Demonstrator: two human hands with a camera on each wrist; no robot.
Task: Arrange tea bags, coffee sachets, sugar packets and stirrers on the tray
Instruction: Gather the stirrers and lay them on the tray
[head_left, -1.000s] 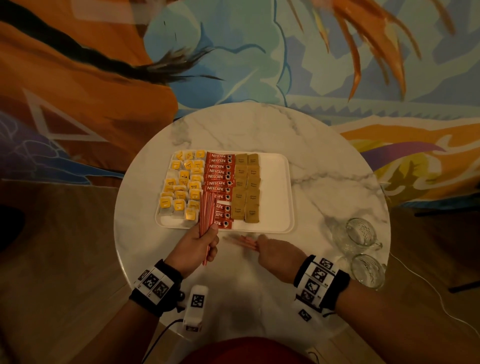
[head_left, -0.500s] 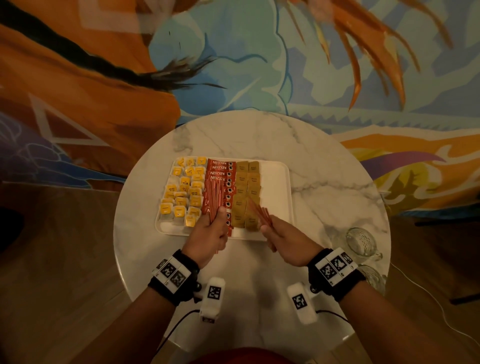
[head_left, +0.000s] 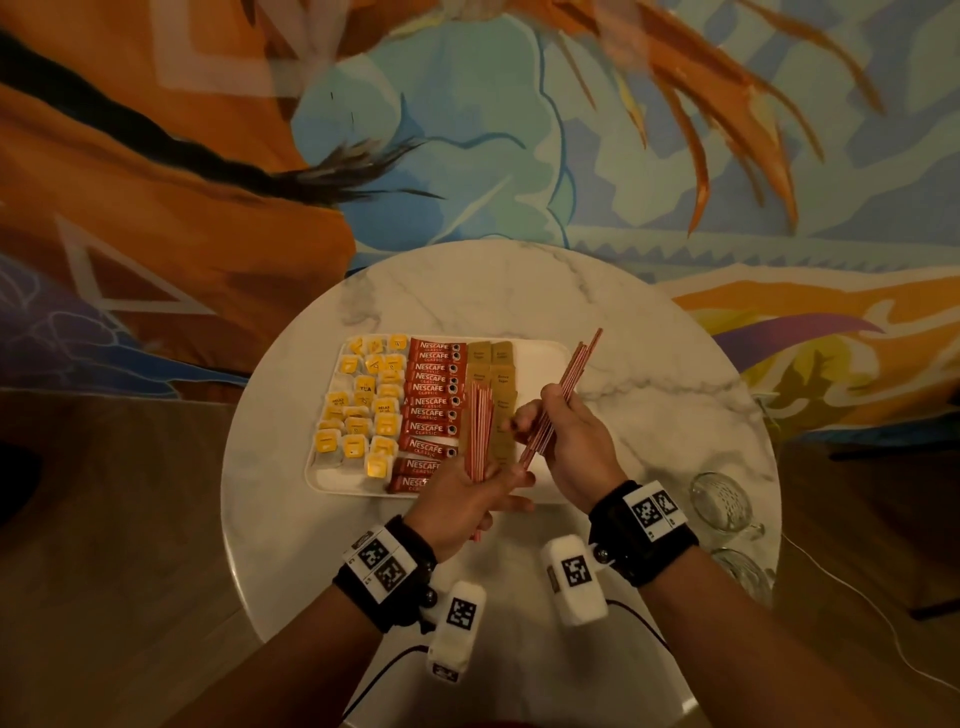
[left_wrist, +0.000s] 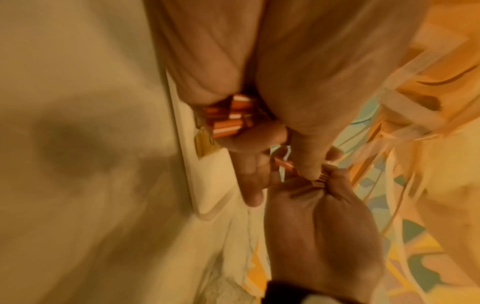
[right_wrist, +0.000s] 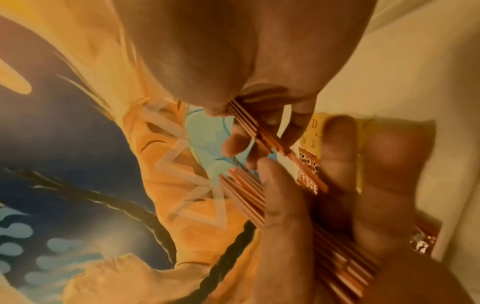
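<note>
Clutching thin striped stirrers (head_left: 563, 393), the right hand's (head_left: 574, 441) grip meets the left hand's (head_left: 460, 501) bundle (head_left: 479, 426).

A round marble table (head_left: 519, 291) carries a white tray (head_left: 540, 364) under and beyond the fingers (head_left: 519, 488) of both hands. Two glass mugs (head_left: 719, 501) stand at its edge, well right of the right fingers.
</note>
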